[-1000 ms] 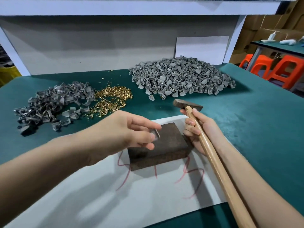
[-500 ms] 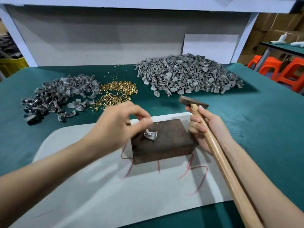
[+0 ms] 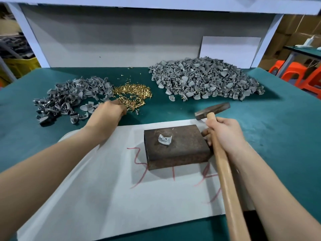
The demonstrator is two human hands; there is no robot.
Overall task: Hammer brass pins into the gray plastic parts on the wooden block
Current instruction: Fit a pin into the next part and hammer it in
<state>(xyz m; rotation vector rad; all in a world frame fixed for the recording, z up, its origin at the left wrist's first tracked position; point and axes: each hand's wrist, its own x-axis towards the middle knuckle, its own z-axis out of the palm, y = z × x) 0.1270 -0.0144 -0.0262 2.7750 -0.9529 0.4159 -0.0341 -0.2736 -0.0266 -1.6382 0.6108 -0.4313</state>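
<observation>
At left, small pile of gray parts [image 3: 69, 96], likely yet to do. Next, left hand [image 3: 107, 113] down at the brass pins [image 3: 133, 94]; fingers blurred, grasp impossible to tell. On the wooden block [image 3: 178, 152], one gray part [image 3: 164, 139], no pin in it. Right hand [image 3: 224, 132] wrapped around the hammer [image 3: 212, 110]. Behind, big pile [image 3: 206, 79], some pinned.

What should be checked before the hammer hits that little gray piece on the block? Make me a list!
1. The gray piece lies on the block: ok.
2. A pin stands in the gray piece: not ok, none visible.
3. The left hand has a pin from the brass pins: cannot tell, its fingertips are hidden.
4. The right hand grips the hammer: ok.
5. The left hand is away from the block: ok.
6. The block sits flat on the white sheet: ok.
</observation>
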